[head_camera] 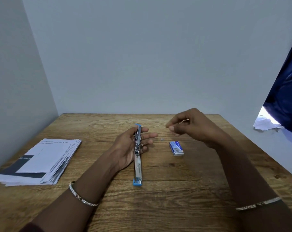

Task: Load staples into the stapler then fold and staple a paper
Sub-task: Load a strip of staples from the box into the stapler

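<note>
- As the stapler (138, 166) was swung fully open, its two halves lay in one long line, the near blue end resting on the table (158, 206) and the far half lying in the left hand (130, 148).
- The left hand was turned palm-up with its thumb and loosely curled fingers around the far half. This probably kept the metal channel facing up and steady for loading.
- The right hand (193, 128) hung above the table, out to the right of the left hand and a little beyond it. Its fingers were bunched and pinching a short strip of staples (185, 121), which stuck out behind the fingertips.
- The strip was well clear of the channel, so loading looked not yet done. I judged the next move to be carrying the strip leftward and laying it in the channel.
- The box (176, 148) lay flat on the table just below and nearer than the right hand, within easy reach for more staples.
- A tiny loose bit (162, 139), perhaps a broken piece of staples, sat on the table between the left fingertips and the box.
- The paper (46, 158), a fanned stack, lay well to the left of the left hand, untouched and seemingly waiting for the folding step.
</note>
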`<state>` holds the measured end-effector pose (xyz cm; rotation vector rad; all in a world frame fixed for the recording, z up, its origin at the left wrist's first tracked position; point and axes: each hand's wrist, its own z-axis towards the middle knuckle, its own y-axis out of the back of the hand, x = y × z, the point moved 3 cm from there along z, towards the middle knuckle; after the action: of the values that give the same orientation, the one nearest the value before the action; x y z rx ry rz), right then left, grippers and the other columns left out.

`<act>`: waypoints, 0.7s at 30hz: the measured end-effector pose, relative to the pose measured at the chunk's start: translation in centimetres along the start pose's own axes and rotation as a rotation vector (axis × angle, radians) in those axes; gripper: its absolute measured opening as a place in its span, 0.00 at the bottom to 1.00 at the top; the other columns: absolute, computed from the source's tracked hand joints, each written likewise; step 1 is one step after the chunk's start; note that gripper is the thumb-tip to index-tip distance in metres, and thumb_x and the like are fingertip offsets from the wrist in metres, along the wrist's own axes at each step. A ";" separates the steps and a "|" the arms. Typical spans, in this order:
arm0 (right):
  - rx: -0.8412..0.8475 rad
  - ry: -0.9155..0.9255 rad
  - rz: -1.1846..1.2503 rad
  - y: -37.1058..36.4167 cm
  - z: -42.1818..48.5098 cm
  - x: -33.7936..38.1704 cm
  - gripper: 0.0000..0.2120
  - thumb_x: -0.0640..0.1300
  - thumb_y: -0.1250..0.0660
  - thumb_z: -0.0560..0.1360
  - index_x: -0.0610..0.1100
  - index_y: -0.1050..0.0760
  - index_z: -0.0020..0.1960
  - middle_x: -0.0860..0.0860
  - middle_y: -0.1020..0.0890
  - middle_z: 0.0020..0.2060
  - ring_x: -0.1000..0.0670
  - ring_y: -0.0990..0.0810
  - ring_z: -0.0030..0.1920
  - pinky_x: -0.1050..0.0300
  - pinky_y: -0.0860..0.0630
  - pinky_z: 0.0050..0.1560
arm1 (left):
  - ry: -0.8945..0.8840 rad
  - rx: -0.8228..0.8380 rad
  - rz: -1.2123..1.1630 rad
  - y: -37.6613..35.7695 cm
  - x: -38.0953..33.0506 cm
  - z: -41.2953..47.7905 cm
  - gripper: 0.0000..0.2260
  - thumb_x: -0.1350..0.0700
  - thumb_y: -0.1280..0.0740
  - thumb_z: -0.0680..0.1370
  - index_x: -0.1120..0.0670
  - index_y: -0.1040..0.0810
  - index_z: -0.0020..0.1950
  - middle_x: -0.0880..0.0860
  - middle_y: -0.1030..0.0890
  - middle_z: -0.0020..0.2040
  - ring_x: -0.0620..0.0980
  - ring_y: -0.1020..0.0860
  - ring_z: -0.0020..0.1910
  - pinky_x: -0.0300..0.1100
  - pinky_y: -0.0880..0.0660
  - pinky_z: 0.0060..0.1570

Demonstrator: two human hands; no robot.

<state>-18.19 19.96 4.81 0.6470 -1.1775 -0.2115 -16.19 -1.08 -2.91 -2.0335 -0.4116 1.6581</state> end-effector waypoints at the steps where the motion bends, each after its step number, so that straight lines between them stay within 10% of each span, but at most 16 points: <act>1: 0.011 0.023 0.091 -0.9 0.2 0.3 0.05 0.35 0.26 0.73 0.41 0.14 0.48 0.45 0.13 0.39 0.51 0.15 0.38 0.61 0.20 0.43 | 0.004 0.002 -0.006 0.0 0.1 0.0 0.15 0.51 0.46 0.85 0.60 0.25 0.55 0.65 0.14 0.51 0.54 0.14 0.35 0.40 0.20 0.30; 21: -0.042 0.026 0.418 -5.7 0.9 -0.1 0.09 0.34 0.25 0.72 0.37 0.17 0.52 0.36 0.13 0.40 0.46 0.14 0.39 0.54 0.16 0.45 | 0.034 0.035 -0.151 -0.2 0.4 0.0 0.16 0.54 0.46 0.86 0.64 0.26 0.62 0.69 0.19 0.59 0.63 0.15 0.54 0.57 0.18 0.51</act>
<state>-18.02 15.14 1.73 0.3542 -1.2518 0.1258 -16.06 -0.70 -3.13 -1.9522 -0.5077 1.5279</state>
